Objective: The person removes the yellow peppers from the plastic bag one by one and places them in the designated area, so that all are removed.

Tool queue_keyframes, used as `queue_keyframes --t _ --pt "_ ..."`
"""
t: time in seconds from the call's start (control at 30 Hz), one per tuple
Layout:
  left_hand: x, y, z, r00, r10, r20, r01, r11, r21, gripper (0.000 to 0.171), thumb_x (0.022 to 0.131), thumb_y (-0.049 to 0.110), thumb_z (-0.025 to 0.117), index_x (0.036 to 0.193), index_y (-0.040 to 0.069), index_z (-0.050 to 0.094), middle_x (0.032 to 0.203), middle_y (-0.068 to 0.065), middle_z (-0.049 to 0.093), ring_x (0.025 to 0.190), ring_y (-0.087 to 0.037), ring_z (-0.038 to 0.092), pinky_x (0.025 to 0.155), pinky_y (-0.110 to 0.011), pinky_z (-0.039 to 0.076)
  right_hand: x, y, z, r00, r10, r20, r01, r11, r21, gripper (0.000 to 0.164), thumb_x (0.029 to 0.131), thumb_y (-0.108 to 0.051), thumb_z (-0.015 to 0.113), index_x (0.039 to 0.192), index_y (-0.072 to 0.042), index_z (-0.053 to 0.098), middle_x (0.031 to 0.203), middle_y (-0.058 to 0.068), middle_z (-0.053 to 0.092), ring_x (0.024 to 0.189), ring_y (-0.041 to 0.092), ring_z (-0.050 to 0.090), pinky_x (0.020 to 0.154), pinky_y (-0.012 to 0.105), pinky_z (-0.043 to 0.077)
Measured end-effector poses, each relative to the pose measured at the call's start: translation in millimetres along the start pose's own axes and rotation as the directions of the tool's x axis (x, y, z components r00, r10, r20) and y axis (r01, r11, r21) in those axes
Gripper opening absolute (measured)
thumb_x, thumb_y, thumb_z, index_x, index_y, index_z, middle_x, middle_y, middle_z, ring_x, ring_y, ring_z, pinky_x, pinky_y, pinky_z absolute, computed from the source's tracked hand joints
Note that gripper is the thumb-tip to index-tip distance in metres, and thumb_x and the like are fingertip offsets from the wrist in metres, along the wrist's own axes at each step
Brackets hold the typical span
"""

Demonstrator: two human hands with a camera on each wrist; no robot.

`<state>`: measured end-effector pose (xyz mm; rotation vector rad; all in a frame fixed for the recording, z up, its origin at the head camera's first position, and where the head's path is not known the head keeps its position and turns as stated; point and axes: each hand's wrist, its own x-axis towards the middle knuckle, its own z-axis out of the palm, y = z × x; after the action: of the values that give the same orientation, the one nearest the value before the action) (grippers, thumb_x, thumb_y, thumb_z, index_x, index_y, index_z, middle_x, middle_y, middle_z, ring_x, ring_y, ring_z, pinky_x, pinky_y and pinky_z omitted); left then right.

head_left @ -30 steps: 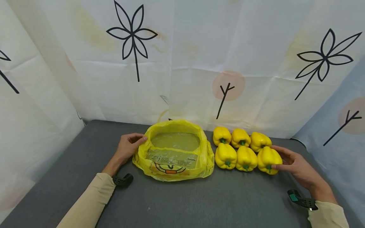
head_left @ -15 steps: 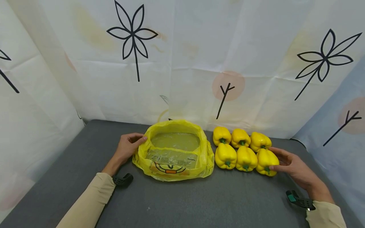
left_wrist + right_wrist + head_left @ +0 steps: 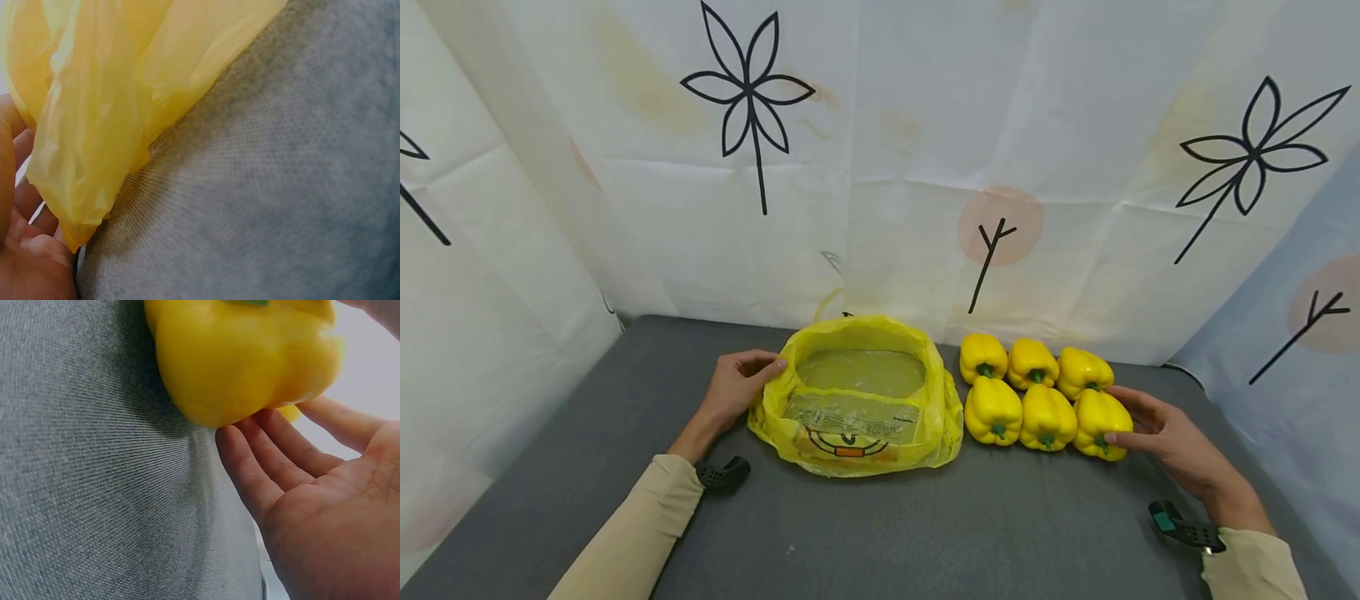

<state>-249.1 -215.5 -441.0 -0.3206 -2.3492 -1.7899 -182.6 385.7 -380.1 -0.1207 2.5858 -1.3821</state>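
Observation:
My left hand (image 3: pixel 742 390) pinches the left rim of a yellow plastic bag (image 3: pixel 850 462), which stands with its mouth wide and a printed panel showing inside. In the left wrist view, a fold of the bag (image 3: pixel 87 144) hangs beside the fingers. My right hand (image 3: pixel 1180 446) holds the front right yellow bell pepper (image 3: pixel 1100 421), thumb near its green stem and fingers around the far side. The right wrist view shows fingertips (image 3: pixel 234 447) against that pepper (image 3: pixel 231 369). It stands at the right end of the front row, close to its neighbour (image 3: pixel 1048 417).
More yellow bell peppers stand in two rows right of the bag, such as a back one (image 3: pixel 983 354) and a front one (image 3: pixel 994 410). A dark grey table (image 3: pixel 887 533) lies under everything. White patterned fabric (image 3: pixel 910 125) closes off the back and sides.
My right hand has shifted the front right pepper slightly left, nearer to its neighbour in the row. The left hand and the bag have stayed where they were.

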Motion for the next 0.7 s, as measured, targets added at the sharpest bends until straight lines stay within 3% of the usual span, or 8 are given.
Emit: queue_keyframes --t 0.4,0.47,0.53,0.63,0.7 --pt "-0.3 1.4 0.0 1.000 -0.006 0.000 0.006 1.000 -0.002 0.030 0.098 0.020 0.071 0.116 -0.004 0.073 0.104 -0.008 0.072 0.086 -0.010 0.068 0.072 -0.026 0.058 0.2 1.0 0.5 1.000 0.001 -0.012 -0.001 1.000 -0.013 0.086 0.098 -0.017 0.071 0.158 0.008 0.015 0.159 0.036 0.015 0.141 0.062 0.018 0.104 0.071 0.031" --pt "-0.3 1.5 0.0 1.000 -0.006 0.000 0.006 1.000 -0.003 0.030 0.098 0.021 0.071 0.116 -0.004 0.073 0.105 -0.011 0.072 0.086 -0.010 0.068 0.072 -0.026 0.058 0.1 1.2 0.0 1.000 0.001 -0.010 -0.001 1.000 -0.027 0.086 0.098 -0.018 0.071 0.159 0.007 0.016 0.159 0.036 0.016 0.141 0.061 0.020 0.103 0.060 0.040" --pt "-0.2 1.7 0.1 1.000 -0.001 0.002 0.001 1.000 -0.002 0.031 0.098 0.021 0.071 0.117 -0.004 0.073 0.106 -0.014 0.072 0.086 -0.010 0.068 0.072 -0.026 0.058 -0.2 1.5 -0.6 1.000 -0.003 -0.008 0.003 0.999 -0.035 0.085 0.098 -0.018 0.070 0.159 0.007 0.016 0.159 0.035 0.017 0.140 0.060 0.022 0.098 0.042 0.047" --pt "-0.4 2.2 0.3 1.000 0.003 0.005 -0.003 1.000 -0.002 0.031 0.099 0.021 0.071 0.117 -0.004 0.072 0.107 -0.015 0.071 0.086 -0.010 0.068 0.072 -0.027 0.058 -0.3 1.9 -1.0 1.000 -0.006 -0.007 0.006 0.999 -0.037 0.085 0.099 -0.019 0.070 0.159 0.006 0.016 0.159 0.034 0.019 0.140 0.058 0.025 0.085 0.020 0.046" --pt "-0.4 2.3 0.4 1.000 0.002 0.004 -0.002 1.000 -0.001 0.031 0.098 0.021 0.071 0.117 -0.004 0.073 0.107 -0.015 0.072 0.086 -0.010 0.068 0.072 -0.027 0.058 -0.4 2.1 -0.8 1.000 -0.006 -0.007 0.006 0.999 -0.032 0.085 0.098 -0.019 0.070 0.159 0.006 0.016 0.158 0.035 0.019 0.139 0.057 0.027 0.082 0.015 0.044"
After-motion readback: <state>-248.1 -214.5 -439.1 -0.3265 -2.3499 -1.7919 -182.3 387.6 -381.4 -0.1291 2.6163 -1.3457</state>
